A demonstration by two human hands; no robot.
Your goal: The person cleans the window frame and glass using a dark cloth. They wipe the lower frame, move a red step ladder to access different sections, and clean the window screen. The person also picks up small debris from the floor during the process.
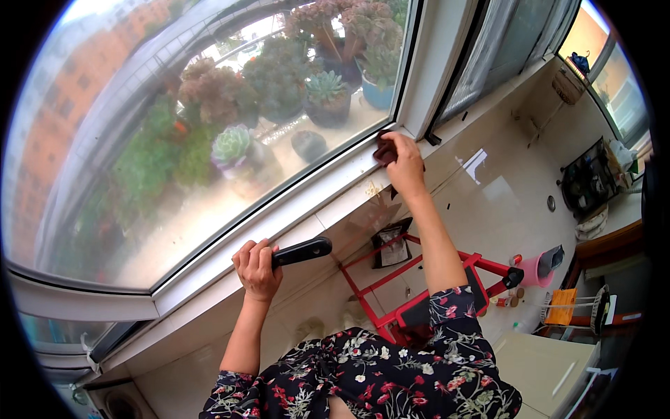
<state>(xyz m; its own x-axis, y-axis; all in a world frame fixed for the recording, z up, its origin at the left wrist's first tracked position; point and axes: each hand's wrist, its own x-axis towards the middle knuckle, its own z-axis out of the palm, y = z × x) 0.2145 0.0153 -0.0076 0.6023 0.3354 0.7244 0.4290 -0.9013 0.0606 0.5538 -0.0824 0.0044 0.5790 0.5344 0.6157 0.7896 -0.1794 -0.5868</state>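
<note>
My left hand [257, 269] is closed round a tool with a black handle [303, 252], just in front of the white sill. The handle's rounded end points right; the tool's other end is hidden behind my fingers. Farther right, my right hand [407, 164] grips a dark maroon cloth [384, 150] and holds it against the white window frame [328, 183], near the pane's lower right corner. Small pale crumbs [373, 188] lie on the ledge just below that hand. The large window pane [174, 230] looks hazy.
Beyond the glass stand several potted succulents [232, 145]. Below me, a red-framed step ladder [426, 307] stands on shiny floor tiles. To the right are a pink bin [536, 271], a small rack with an orange item [560, 307] and a pale cabinet [544, 370].
</note>
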